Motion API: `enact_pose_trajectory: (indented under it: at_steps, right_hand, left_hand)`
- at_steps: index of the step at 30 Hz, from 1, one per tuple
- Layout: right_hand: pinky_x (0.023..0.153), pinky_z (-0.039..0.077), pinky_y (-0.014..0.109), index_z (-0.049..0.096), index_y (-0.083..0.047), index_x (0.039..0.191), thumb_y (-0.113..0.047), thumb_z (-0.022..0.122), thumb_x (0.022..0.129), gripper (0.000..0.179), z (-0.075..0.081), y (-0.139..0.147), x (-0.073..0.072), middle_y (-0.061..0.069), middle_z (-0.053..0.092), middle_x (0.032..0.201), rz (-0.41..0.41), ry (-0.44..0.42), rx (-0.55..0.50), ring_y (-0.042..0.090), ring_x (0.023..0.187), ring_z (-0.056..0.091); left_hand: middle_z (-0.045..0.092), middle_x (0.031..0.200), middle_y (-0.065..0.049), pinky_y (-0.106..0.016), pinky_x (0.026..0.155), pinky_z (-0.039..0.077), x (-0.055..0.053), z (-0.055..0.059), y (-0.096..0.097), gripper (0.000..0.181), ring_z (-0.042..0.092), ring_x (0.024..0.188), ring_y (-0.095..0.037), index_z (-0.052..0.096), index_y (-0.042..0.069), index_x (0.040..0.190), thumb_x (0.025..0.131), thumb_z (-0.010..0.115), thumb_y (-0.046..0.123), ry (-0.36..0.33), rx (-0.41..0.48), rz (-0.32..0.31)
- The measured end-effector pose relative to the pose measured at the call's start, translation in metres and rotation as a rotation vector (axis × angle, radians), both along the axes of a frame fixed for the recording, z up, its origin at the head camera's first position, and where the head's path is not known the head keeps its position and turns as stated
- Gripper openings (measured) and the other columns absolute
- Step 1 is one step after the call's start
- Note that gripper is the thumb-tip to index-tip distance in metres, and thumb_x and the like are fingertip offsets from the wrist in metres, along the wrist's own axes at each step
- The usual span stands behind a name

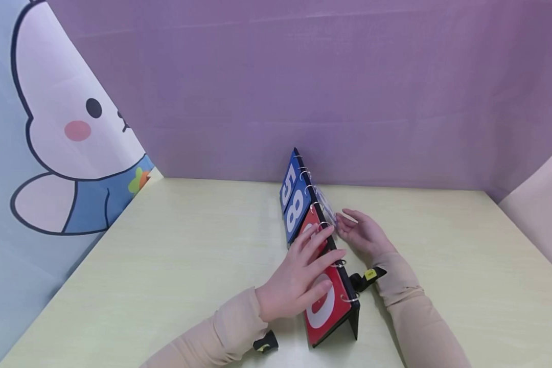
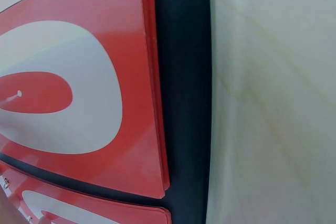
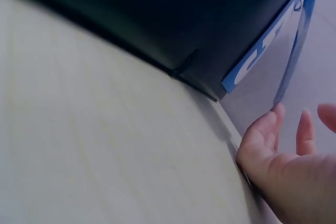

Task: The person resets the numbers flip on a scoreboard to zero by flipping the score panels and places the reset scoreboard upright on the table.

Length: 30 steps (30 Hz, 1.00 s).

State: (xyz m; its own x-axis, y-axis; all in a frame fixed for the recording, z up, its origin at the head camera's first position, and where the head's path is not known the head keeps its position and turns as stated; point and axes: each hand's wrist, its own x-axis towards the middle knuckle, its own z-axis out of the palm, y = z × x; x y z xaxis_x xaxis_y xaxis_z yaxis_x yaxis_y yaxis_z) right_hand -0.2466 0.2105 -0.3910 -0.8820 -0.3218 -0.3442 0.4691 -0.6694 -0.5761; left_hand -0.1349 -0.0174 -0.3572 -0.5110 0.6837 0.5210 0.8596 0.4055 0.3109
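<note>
A flip scoreboard stands like a tent on the table, its black frame running away from me. Blue number cards with 5 and 8 hang at its far end, red cards with white digits nearer, all on metal rings. Across the red cards lies my left hand, fingers spread, covering part of one digit; the left wrist view shows a red zero card close up. Behind the board, my right hand touches the lower edge of a flipped-over card with a fingertip; its other fingers are apart.
The board stands on a pale wood-look table. A purple cloth hangs behind it, and a blue cloth with a cartoon figure is at the left. Black straps sit at my wrists.
</note>
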Motion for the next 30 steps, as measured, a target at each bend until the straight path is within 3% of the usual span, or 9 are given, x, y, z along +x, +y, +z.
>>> enact_pose_trajectory:
  at_steps: [4,7,11,15,23,30]
  right_hand:
    - [0.079,0.048,0.018,0.037,-0.008,0.115,-0.014,0.047,0.099,0.019,0.000,0.002,-0.002,0.009,0.059,0.096,0.009,-0.018,-0.041,0.013,0.087,0.056]
    - [0.072,0.048,0.016,0.046,-0.005,0.110,-0.014,0.047,0.099,0.014,0.001,0.002,0.000,0.007,0.063,0.091,0.025,0.002,-0.031,0.011,0.080,0.056]
    - [0.065,0.046,0.016,0.059,-0.007,0.095,-0.011,0.046,0.099,0.015,0.001,0.001,0.002,0.002,0.066,0.083,0.019,0.087,0.087,0.007,0.071,0.056]
    - [0.063,0.047,0.016,0.061,-0.011,0.089,-0.007,0.049,0.097,0.015,0.002,-0.002,0.002,-0.002,0.067,0.078,-0.024,0.137,0.220,0.006,0.068,0.060]
    - [0.058,0.049,0.015,0.051,-0.009,0.095,-0.001,0.053,0.093,0.009,0.002,-0.007,0.002,-0.003,0.066,0.073,-0.120,0.147,0.374,0.003,0.063,0.062]
    - [0.061,0.051,0.014,0.048,-0.007,0.101,-0.003,0.056,0.092,0.013,0.003,-0.008,0.005,-0.006,0.066,0.072,-0.125,0.192,0.504,0.002,0.065,0.062]
  left_hand:
    - [0.012,0.157,-0.008,-0.051,0.116,0.017,0.000,0.001,0.000,0.048,0.004,0.145,-0.029,0.036,0.020,0.143,0.098,0.039,0.035,-0.025,0.004,-0.005]
    - [0.013,0.157,-0.009,-0.051,0.116,0.017,0.000,0.001,0.001,0.048,0.004,0.145,-0.030,0.037,0.019,0.143,0.099,0.035,0.038,-0.021,0.007,-0.008]
    - [0.012,0.157,-0.008,-0.050,0.116,0.018,0.000,0.001,0.001,0.048,0.004,0.145,-0.030,0.037,0.019,0.143,0.100,0.031,0.041,-0.019,0.007,-0.008]
    - [0.011,0.158,-0.006,-0.051,0.116,0.018,-0.001,0.001,0.001,0.049,0.003,0.145,-0.028,0.036,0.020,0.144,0.097,0.041,0.034,-0.045,0.006,-0.008]
    - [0.012,0.158,-0.007,-0.051,0.116,0.018,-0.001,0.001,0.001,0.051,0.003,0.145,-0.028,0.037,0.019,0.143,0.095,0.045,0.032,-0.049,0.001,-0.004]
    - [0.012,0.158,-0.006,-0.052,0.115,0.020,0.001,0.002,0.000,0.051,0.002,0.146,-0.027,0.037,0.019,0.144,0.095,0.044,0.034,-0.083,-0.003,-0.006]
